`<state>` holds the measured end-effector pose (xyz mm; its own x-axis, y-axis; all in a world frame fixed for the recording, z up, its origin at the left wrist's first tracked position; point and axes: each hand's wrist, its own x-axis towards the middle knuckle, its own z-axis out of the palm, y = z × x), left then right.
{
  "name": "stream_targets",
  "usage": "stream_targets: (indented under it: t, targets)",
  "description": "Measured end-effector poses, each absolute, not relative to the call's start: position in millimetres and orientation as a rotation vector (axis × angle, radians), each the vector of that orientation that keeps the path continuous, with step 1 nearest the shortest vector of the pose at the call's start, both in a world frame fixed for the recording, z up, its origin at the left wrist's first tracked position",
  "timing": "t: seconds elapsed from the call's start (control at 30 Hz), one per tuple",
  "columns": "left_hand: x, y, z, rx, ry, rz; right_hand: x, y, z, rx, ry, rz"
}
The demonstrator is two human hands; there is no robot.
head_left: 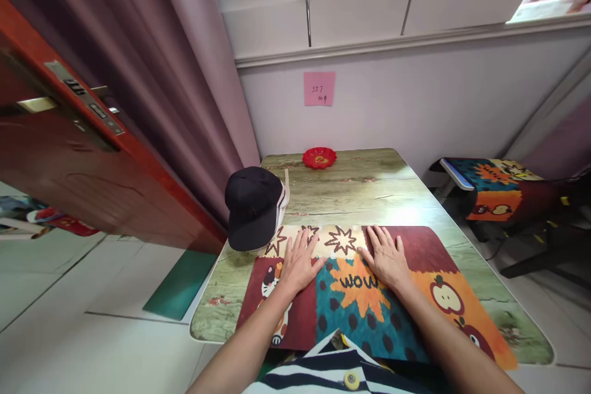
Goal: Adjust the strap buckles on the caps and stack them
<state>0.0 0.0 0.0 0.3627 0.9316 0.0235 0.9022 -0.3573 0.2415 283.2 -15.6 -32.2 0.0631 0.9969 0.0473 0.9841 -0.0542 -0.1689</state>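
Note:
Both hands lie palm down on a colourful printed mat (pixel 295 320) with the word "WOW", a cat and apples on it. My left hand (pixel 300 261) rests flat on its left half, fingers stretched toward the mat's far edge. To the right, my right hand (pixel 386 257) lies flat too, fingers a little apart, near the orange burst. Neither hand holds anything. A black cap (pixel 253 206) sits on the table just beyond and left of my left hand, with a whitish cloth or strap (pixel 282 200) against its right side.
The mat lies on a wood-patterned table (pixel 360 191). At its far end stands a red scalloped dish (pixel 319 158). A pink note (pixel 319 88) is stuck on the wall. An open wooden door (pixel 115 166) and a curtain (pixel 203 61) are at left; another patterned mat (pixel 494 184) lies at right.

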Motion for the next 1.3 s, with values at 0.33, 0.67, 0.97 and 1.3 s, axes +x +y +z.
stream_targets:
  t: [0.33,0.67,0.97,1.3]
  targets:
    - [-5,3,-5,2.442,1.637,0.258,279,-14,-31,-2.183,-2.035,0.135]
    - [-7,2,-8,2.473,1.647,0.216,277,-15,-29,-2.185,-2.043,0.180]
    - [-9,0,-7,2.497,1.649,0.200,279,-16,-43,-2.143,-2.036,0.081]
    - [-11,-3,2,2.406,1.604,0.253,280,-17,-43,-2.133,-2.039,0.037]
